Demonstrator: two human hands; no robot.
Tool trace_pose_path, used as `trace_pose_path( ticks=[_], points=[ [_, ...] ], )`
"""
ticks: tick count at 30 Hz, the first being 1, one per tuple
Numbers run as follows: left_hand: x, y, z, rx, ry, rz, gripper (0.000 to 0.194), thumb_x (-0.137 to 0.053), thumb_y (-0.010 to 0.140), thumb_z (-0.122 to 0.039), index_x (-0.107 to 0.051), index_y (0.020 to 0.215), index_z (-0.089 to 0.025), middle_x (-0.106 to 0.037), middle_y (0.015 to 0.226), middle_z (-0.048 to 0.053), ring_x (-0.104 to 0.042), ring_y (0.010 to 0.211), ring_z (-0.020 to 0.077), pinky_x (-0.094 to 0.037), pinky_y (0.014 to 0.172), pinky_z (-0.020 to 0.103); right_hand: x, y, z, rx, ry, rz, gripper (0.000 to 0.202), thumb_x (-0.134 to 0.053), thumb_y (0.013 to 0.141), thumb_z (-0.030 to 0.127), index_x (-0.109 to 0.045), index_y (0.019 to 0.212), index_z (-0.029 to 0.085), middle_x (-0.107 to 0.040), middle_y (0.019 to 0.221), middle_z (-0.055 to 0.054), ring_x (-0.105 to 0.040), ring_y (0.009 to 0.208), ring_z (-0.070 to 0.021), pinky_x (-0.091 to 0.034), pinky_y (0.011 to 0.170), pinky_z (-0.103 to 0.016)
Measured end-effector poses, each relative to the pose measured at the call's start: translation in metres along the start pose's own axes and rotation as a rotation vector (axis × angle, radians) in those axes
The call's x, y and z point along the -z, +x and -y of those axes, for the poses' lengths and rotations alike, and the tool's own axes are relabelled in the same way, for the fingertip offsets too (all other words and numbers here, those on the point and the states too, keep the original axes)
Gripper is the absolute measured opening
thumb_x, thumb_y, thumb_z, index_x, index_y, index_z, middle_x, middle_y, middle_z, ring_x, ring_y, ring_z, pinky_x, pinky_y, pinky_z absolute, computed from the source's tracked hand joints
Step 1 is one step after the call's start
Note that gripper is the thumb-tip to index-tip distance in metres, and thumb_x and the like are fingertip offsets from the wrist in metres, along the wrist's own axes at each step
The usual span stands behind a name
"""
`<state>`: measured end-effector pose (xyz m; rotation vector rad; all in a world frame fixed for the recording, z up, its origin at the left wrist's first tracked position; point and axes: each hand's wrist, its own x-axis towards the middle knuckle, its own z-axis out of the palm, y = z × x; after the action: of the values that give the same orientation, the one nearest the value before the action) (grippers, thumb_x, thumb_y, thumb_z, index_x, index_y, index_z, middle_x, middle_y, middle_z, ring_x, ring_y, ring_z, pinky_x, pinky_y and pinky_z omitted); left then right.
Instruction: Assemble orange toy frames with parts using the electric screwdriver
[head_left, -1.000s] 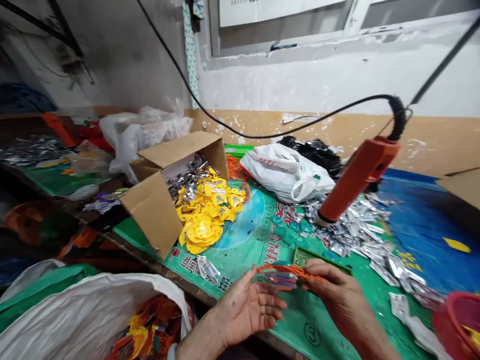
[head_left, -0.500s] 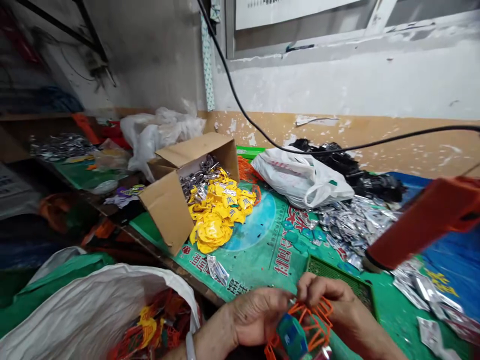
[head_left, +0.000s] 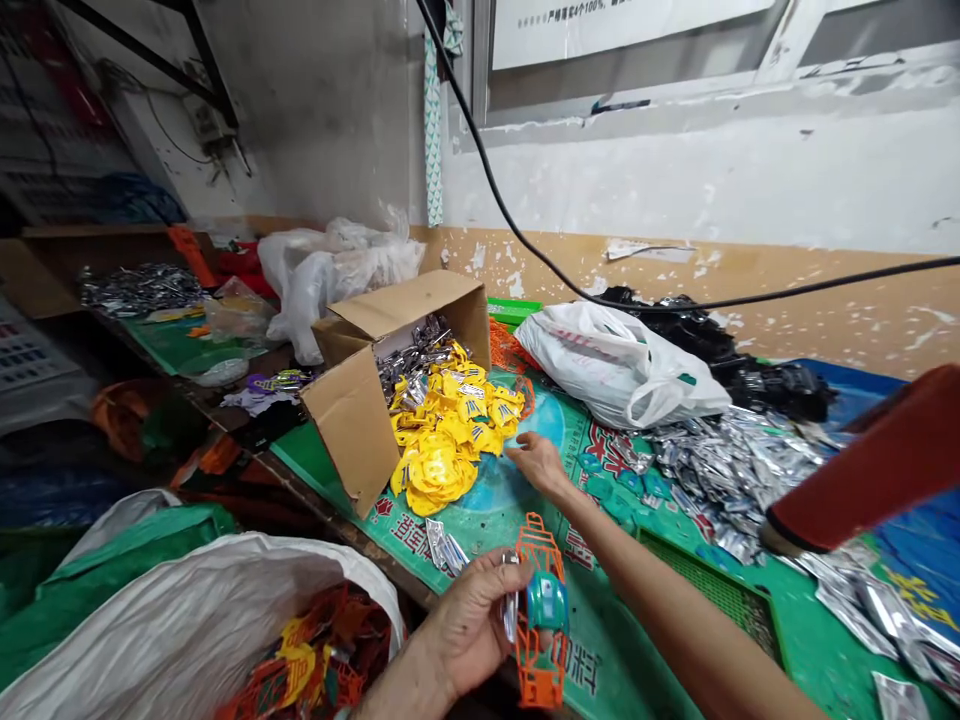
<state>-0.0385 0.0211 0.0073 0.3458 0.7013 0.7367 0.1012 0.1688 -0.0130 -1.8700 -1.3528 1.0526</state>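
At the lower middle, my left hand (head_left: 476,620) is closed round an orange lattice piece (head_left: 541,675) with a teal part (head_left: 547,602) across its middle and a silvery piece beside the thumb. My right hand (head_left: 538,462) is stretched across the table, just right of a heap of yellow pieces (head_left: 439,465). Its fingers are partly apart and nothing shows between them. The yellow heap spills from a tipped cardboard box (head_left: 352,425), where dark silvery pieces (head_left: 416,350) also lie. Several silver packets (head_left: 445,548) rest in front of the heap.
A white sack (head_left: 225,590) of orange and yellow pieces stands lower left. A white plastic bag (head_left: 615,365), silver packets (head_left: 739,465) and a green tray (head_left: 705,585) lie to the right. A red object (head_left: 870,470) juts in at right; a black cable (head_left: 517,225) hangs across.
My right hand has left the orange piece and reached forward to the yellow heap. My left hand now holds the orange and teal piece alone, a little further left and more upright.
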Motion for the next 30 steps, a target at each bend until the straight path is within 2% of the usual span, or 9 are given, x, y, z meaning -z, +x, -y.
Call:
trace_pose_path(
  ticks=[4,7,10,14,17,19,23,27,30],
  points=[
    [0.006,-0.002,-0.010,-0.078,-0.025,-0.018,0.029,-0.080,0.060,-0.019,-0.067,0.084,-0.014,-0.069,0.071,0.002,-0.060,0.056,0.0125,-0.048,0.052,0.024,-0.024,0.022,0.004,0.044,-0.168,-0.114,0.034,-0.055,0.089,0.033,-0.054,0.119,0.017,-0.058,0.119,-0.009,-0.060,0.101,-0.0208,-0.052,0.084,-0.042],
    [0.008,-0.003,-0.014,-0.118,-0.020,-0.013,0.025,-0.079,0.062,-0.018,-0.066,0.083,-0.015,-0.069,0.071,0.001,-0.061,0.057,0.0117,-0.049,0.057,0.024,-0.029,0.024,0.005,0.100,-0.284,-0.165,0.033,-0.055,0.089,0.032,-0.054,0.118,0.016,-0.058,0.118,-0.009,-0.060,0.100,-0.0204,-0.052,0.083,-0.041],
    [0.010,-0.001,-0.014,-0.145,-0.022,-0.006,0.024,-0.078,0.063,-0.016,-0.066,0.084,-0.014,-0.071,0.075,0.002,-0.064,0.065,0.0136,-0.050,0.066,0.025,-0.019,0.015,0.007,0.223,-0.418,-0.235,0.033,-0.055,0.089,0.032,-0.054,0.118,0.016,-0.058,0.118,-0.009,-0.060,0.099,-0.0203,-0.052,0.083,-0.041],
    [0.010,0.002,-0.013,-0.173,-0.019,-0.020,0.026,-0.079,0.061,-0.015,-0.066,0.084,-0.014,-0.073,0.078,0.003,-0.067,0.070,0.0159,-0.050,0.071,0.026,0.011,-0.016,0.004,0.441,-0.626,-0.290,0.030,-0.054,0.090,0.032,-0.056,0.115,0.017,-0.058,0.117,-0.008,-0.059,0.101,-0.0203,-0.050,0.085,-0.042],
    [0.010,0.003,-0.012,-0.200,0.010,-0.036,0.029,-0.078,0.061,-0.015,-0.067,0.088,-0.014,-0.073,0.079,0.003,-0.067,0.068,0.0153,-0.050,0.069,0.025,0.027,-0.047,-0.011,0.598,-0.765,-0.221,0.019,-0.047,0.092,0.023,-0.062,0.099,0.014,-0.061,0.101,-0.009,-0.056,0.095,-0.0209,-0.045,0.083,-0.038],
    [0.010,0.003,-0.012,-0.225,0.034,-0.058,0.029,-0.078,0.061,-0.015,-0.067,0.088,-0.014,-0.073,0.080,0.003,-0.067,0.065,0.0144,-0.050,0.067,0.024,0.031,-0.068,-0.026,0.675,-0.831,-0.145,0.019,-0.045,0.091,0.017,-0.064,0.092,0.015,-0.061,0.093,-0.010,-0.054,0.089,-0.0208,-0.041,0.078,-0.035],
    [0.008,0.003,-0.013,-0.260,0.075,-0.091,0.029,-0.077,0.061,-0.014,-0.067,0.089,-0.014,-0.074,0.082,0.003,-0.066,0.062,0.0136,-0.050,0.064,0.023,0.032,-0.100,-0.051,0.729,-0.888,-0.004,0.018,-0.047,0.088,0.014,-0.064,0.086,0.018,-0.062,0.090,-0.009,-0.052,0.085,-0.0201,-0.038,0.074,-0.032],
    [0.005,0.002,-0.014,-0.283,0.108,-0.105,0.028,-0.075,0.065,-0.014,-0.066,0.092,-0.014,-0.075,0.084,0.003,-0.067,0.064,0.0137,-0.051,0.065,0.023,0.047,-0.103,-0.057,0.672,-0.856,0.058,0.015,-0.057,0.082,0.021,-0.064,0.094,0.017,-0.061,0.102,-0.011,-0.052,0.093,-0.0225,-0.040,0.076,-0.032],
    [0.004,0.003,-0.013,-0.285,0.136,-0.117,0.029,-0.074,0.066,-0.013,-0.066,0.093,-0.013,-0.075,0.084,0.004,-0.067,0.063,0.0139,-0.051,0.065,0.024,0.058,-0.091,-0.052,0.642,-0.813,0.107,0.037,-0.065,0.074,0.024,-0.061,0.110,0.018,-0.057,0.118,-0.012,-0.049,0.105,-0.0264,-0.041,0.082,-0.034]
  ],
)
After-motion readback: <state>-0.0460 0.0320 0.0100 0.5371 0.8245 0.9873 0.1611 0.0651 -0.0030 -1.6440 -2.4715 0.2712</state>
